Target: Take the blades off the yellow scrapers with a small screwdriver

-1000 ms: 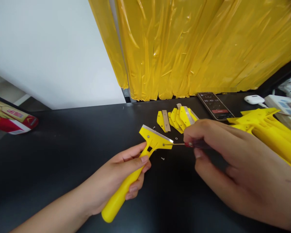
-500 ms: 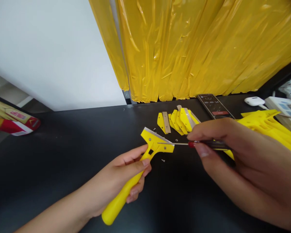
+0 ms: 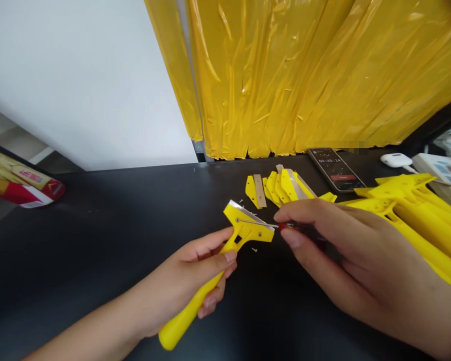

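Wrapped round the handle near its head, my left hand [image 3: 201, 263] holds a yellow scraper [image 3: 244, 225] with a metal blade along its far edge and two screws in its face. My right hand [image 3: 334, 250] is closed on a screwdriver [image 3: 285, 227] with a dark and red handle. The screwdriver's thin shaft lies across the scraper head, its tip at the left screw. Whether the tip sits in the screw slot I cannot tell. Loose small screws [image 3: 254, 249] lie on the table beside the head.
Behind the scraper lie yellow cover plates [image 3: 281, 186] and blades [image 3: 259, 191]. Several yellow scraper handles [image 3: 417, 210] are piled at right, partly behind my right hand. A phone [image 3: 336, 169] with a timer and a white earphone case [image 3: 396, 160] stand farther back. A snack packet [image 3: 26, 180] is at left.
My right hand has moved left with the screwdriver, bringing its tip from the middle of the scraper head to the left screw. The scraper has shifted slightly right and down in view.
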A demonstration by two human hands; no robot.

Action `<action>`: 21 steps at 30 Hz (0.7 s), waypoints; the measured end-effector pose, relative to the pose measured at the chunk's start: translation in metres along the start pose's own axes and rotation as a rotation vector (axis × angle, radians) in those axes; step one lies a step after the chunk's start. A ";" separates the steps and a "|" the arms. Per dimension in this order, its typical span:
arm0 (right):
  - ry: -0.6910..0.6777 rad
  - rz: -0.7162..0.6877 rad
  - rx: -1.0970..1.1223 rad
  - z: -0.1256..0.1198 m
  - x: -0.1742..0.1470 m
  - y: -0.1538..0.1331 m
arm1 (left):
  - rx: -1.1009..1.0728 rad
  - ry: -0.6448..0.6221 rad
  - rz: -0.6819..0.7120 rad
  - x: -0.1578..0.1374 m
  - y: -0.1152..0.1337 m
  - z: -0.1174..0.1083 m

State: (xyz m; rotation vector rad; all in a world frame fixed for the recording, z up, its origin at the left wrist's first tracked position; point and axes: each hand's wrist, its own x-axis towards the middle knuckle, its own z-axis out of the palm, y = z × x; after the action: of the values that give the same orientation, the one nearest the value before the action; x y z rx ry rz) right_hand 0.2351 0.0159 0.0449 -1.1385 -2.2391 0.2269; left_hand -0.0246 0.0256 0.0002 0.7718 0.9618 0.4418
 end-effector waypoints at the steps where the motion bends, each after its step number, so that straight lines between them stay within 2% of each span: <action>1: 0.005 -0.013 -0.032 0.000 0.000 -0.002 | 0.024 -0.004 0.004 0.000 0.000 0.000; 7: -0.003 -0.179 -0.202 -0.002 0.003 -0.012 | 0.135 -0.047 0.020 0.003 -0.002 0.002; 14: -0.054 -0.256 -0.286 -0.006 0.004 -0.010 | 0.139 -0.052 -0.015 0.003 0.005 0.002; 18: -0.120 -0.353 -0.303 -0.016 0.012 -0.006 | 0.095 -0.067 -0.074 0.003 0.009 0.001; 21: -0.078 -0.307 -0.353 -0.021 0.021 -0.007 | 0.095 -0.094 -0.072 0.003 0.008 -0.001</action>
State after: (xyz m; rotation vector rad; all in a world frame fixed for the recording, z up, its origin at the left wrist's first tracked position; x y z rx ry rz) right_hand 0.2336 0.0256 0.0743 -0.9482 -2.5529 -0.2637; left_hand -0.0236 0.0333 0.0045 0.8342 0.9247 0.2962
